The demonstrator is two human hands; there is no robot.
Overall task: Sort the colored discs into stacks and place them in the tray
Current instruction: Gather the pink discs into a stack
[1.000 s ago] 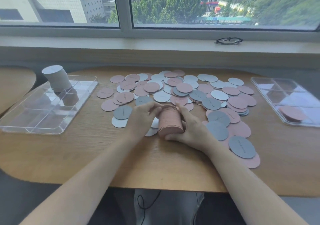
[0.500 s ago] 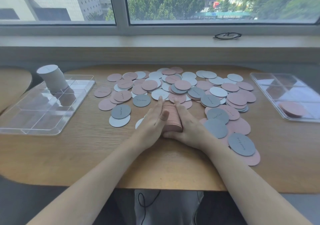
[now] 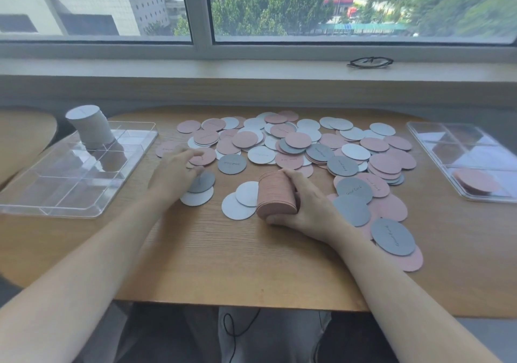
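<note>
Pink stack of discs lies tipped on the bench, gripped by the right hand, thumb under and fingers curled over it. Left hand (blurred) reaches among loose discs beyond it, fingers bent; whether it pinches one I cannot tell. Clear tray left of that hand holds a white stack

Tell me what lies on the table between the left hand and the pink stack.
In the head view, two overlapping white discs lie on the table between the left hand and the pink stack, which the right hand grips.
</note>
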